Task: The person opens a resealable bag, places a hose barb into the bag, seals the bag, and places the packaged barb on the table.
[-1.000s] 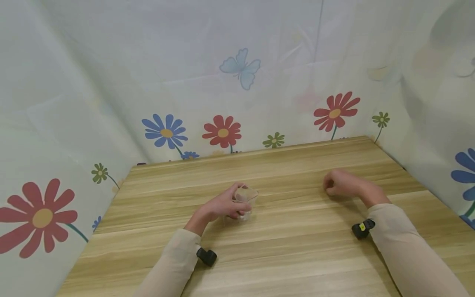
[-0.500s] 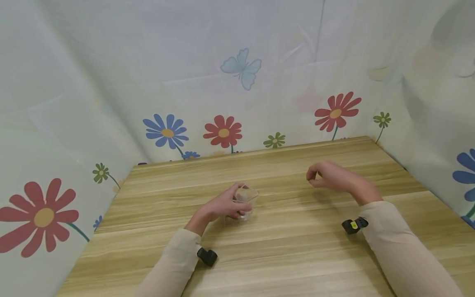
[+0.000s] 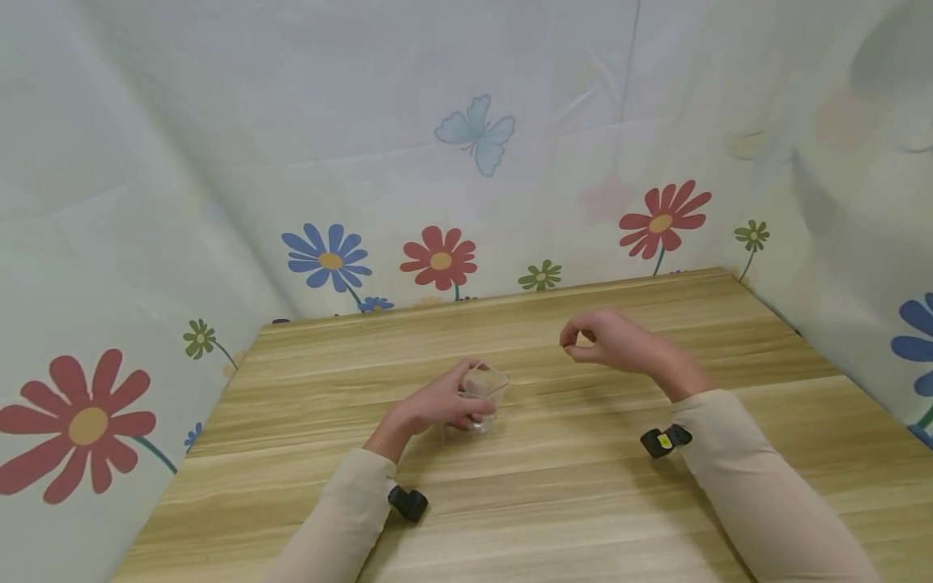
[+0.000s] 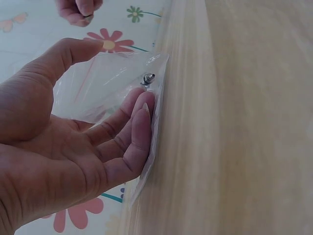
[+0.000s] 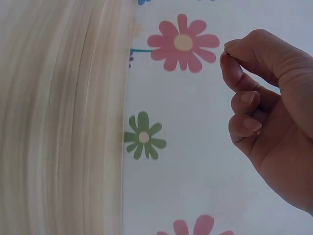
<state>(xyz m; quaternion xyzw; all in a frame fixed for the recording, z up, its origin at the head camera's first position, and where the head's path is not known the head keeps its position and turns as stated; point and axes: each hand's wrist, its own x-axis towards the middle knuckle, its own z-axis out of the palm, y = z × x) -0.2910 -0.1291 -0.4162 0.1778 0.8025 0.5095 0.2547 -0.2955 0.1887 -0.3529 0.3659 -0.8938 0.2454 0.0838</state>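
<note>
My left hand (image 3: 433, 405) holds a clear plastic bag (image 3: 487, 379) on the table, its mouth spread into a four-sided opening. In the left wrist view the thumb lies along the bag's upper edge, and the curled fingers are against its lower part. A small shiny metal piece (image 4: 148, 78) lies in the bag beyond the fingertips. Right of the bag, my right hand (image 3: 612, 344) is raised over the table, thumb and index finger pinched together. Between those fingertips a tiny dark piece (image 4: 88, 17) shows in the left wrist view; its kind I cannot tell.
The wood-grain table (image 3: 583, 486) reaches back to a white curtain (image 3: 350, 105) printed with flowers and a butterfly. The curtain also stands along the left and right sides. A black camera sits at each wrist, the left one (image 3: 408, 504) close over the table.
My right hand has lifted from the table and moved left toward the bag, fingertips still pinched. The left hand and the bag have stayed in place.
</note>
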